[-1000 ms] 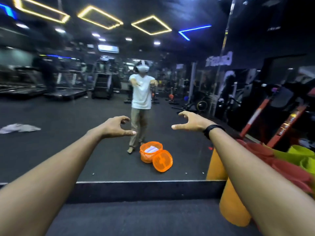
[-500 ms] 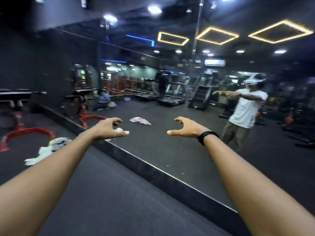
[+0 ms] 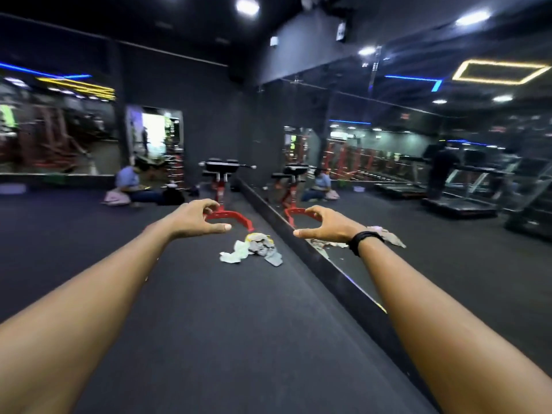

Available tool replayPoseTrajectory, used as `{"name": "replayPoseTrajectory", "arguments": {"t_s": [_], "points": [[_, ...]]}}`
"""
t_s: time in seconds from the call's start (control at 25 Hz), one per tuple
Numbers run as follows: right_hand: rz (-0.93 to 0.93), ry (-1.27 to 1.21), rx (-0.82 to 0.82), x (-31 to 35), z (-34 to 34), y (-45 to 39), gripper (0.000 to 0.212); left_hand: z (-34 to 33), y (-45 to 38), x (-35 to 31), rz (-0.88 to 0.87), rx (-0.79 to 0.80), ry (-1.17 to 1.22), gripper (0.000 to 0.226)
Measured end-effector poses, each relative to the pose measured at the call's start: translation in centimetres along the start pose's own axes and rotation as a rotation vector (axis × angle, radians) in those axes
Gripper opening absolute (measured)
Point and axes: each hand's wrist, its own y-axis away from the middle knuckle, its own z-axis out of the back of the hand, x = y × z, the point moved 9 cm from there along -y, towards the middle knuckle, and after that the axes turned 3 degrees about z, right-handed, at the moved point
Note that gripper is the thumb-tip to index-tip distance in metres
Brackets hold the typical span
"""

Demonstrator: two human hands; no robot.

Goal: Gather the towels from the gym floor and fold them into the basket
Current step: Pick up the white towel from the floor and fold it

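Observation:
A crumpled heap of pale green, grey and yellow towels (image 3: 252, 251) lies on the dark gym floor beside the base of the mirror wall. Both my arms stretch out in front of me at chest height, well above the floor. My left hand (image 3: 197, 218) hangs to the left of the heap, fingers loosely curled, holding nothing. My right hand (image 3: 324, 224), with a black wristband, hangs to the right of it in front of the mirror, also empty. The basket is out of view.
A mirror wall (image 3: 418, 174) with a dark base ledge (image 3: 322, 264) runs along the right. A red-framed exercise machine (image 3: 222, 189) stands just behind the towels. A person (image 3: 137, 186) sits on the floor at the back left. Treadmills show in the mirror.
My view has swung further left along the mirror. The orange basket and my reflection have left the frame; the towel heap is now straight ahead between my hands. Both hands stay empty.

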Motion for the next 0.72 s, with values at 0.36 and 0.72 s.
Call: {"name": "replayPoseTrajectory", "arguments": {"t_s": [0.36,0.72], "points": [[0.291,-0.080,0.133,19.9,-13.2,-18.4,0.081,16.1,3.4,24.2,0.363,-0.187,-0.085,0.077],[0.401,-0.131,0.226,25.7,-23.2,-37.0,0.083,20.9,-3.2,39.4,0.534,-0.246,-0.113,0.082]]}}
